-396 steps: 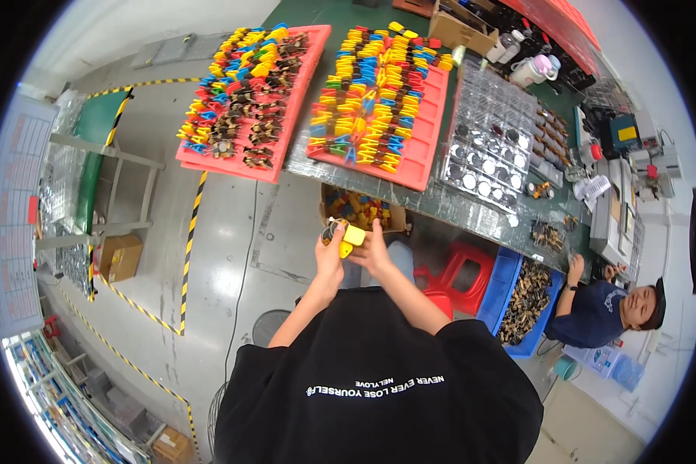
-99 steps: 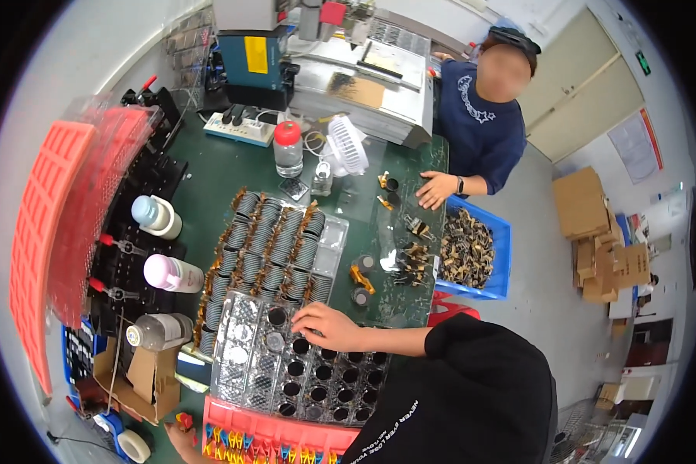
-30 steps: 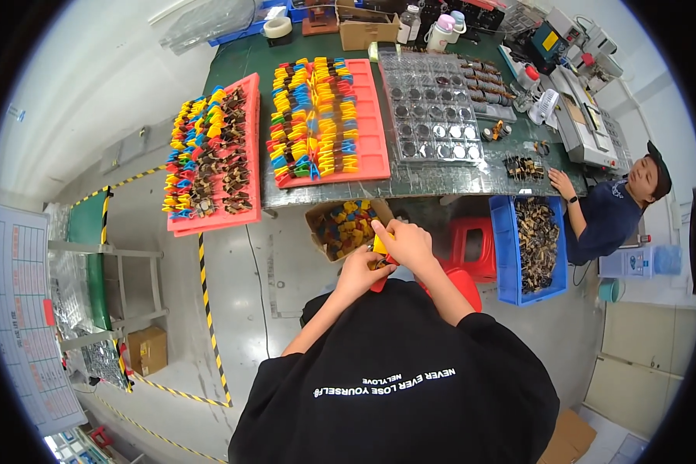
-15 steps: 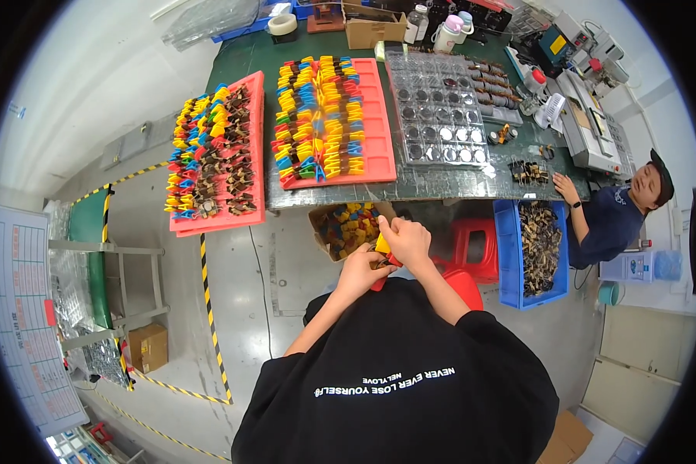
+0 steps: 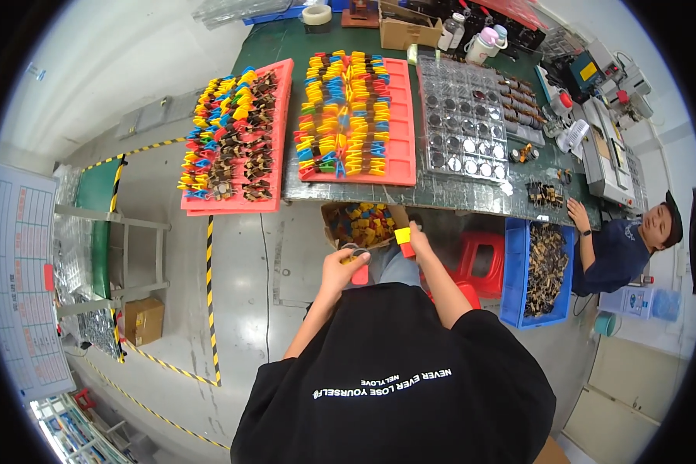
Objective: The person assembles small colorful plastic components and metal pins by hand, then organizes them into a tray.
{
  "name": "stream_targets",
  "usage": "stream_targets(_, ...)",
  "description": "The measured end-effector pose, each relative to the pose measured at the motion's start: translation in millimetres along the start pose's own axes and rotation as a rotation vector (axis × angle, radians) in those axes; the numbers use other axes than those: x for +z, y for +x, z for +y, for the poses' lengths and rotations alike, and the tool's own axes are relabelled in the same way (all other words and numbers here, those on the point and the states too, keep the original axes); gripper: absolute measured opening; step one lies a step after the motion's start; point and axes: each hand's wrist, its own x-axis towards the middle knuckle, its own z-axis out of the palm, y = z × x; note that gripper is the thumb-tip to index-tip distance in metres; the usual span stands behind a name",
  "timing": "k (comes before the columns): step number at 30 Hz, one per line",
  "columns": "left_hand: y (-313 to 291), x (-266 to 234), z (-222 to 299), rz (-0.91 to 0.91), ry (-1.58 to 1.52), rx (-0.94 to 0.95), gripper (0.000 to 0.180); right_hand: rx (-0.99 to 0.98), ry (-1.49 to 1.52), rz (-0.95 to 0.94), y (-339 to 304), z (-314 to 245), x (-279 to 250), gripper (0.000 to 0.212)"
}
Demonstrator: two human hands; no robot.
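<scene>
My left hand, above my lap, is closed on a small dark part with a red plastic clip on it. The fingers hide much of that part. To its right, my right hand grips a yellow and a red plastic clip, held together. Just beyond the hands, under the table edge, a cardboard box holds many loose yellow, red and blue clips. On the green table, two pink trays carry rows of clipped dark parts.
A clear plastic tray with round dark parts lies on the green table. At right stand a blue bin of small metal-coloured parts and a red stool. A co-worker sits at the table's right end.
My hands have come apart: the left went left, the right moved right. The yellow and red clips are now in my right hand, away from the part in my left. The view has shifted slightly.
</scene>
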Motion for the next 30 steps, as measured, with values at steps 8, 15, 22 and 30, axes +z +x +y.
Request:
stream_targets(8,-4.8,-1.0,-13.9,0.254,-0.64,-0.089,0.023,-0.172,-0.209,0.206,15.5,-7.7,47.2,0.061)
stream_targets(15,13.0,1.6,-35.2,0.313,-1.022,-0.053,0.028,-0.566,0.08,-0.391,-172.5,-45.5,95.1,0.04)
stream_targets(22,10.5,22.8,-13.5,0.291,-0.881,-0.25,0.023,-0.715,-0.253,-0.027,-167.2,-54.6,81.1,0.044)
stream_targets(30,15.4,27.9,-24.0,0.147,-0.495,-0.184,0.029,-0.507,-0.46,-0.006,-153.4,-74.4,49.6,0.067)
